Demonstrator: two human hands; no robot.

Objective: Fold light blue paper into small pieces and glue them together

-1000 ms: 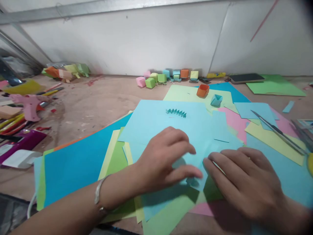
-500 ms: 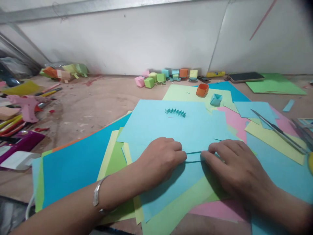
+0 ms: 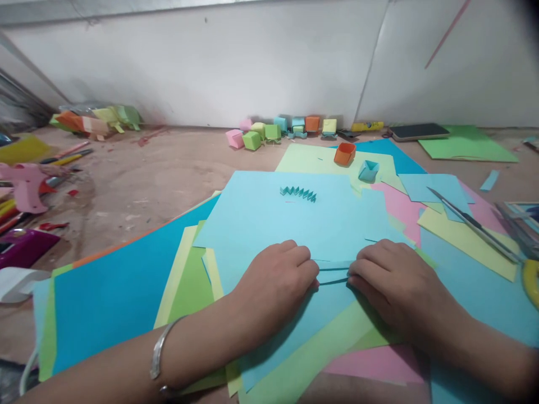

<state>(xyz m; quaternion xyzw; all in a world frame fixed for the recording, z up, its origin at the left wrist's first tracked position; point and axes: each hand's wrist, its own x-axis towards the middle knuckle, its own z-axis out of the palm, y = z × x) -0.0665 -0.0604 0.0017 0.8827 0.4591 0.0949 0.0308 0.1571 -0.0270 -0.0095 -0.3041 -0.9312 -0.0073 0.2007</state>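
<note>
My left hand (image 3: 283, 280) and my right hand (image 3: 391, 278) rest low over light blue paper, a short gap apart. Between them runs a narrow light blue paper strip (image 3: 334, 275), its two long edges dark with shadow. Each hand pinches one end of it, and the fingers hide those ends. Just beyond my hands lies a light blue paper sheet (image 3: 256, 216). A zigzag-folded blue paper strip (image 3: 298, 194) sits on it. Farther back stand a small orange paper box (image 3: 345, 154) and a small light blue paper box (image 3: 368, 170), both with open tops.
Scissors (image 3: 474, 224) lie on papers at the right. Small paper cubes (image 3: 273, 132) line the wall beside a yellow glue tube (image 3: 367, 126) and a phone (image 3: 419, 132). At the left are a pink glue gun (image 3: 27, 188), pens and a dark blue sheet (image 3: 118, 297).
The view has shifted slightly, so most things sit farther left. My right fingers have drawn closer together on the strip's end. My left hand keeps its pinch.
</note>
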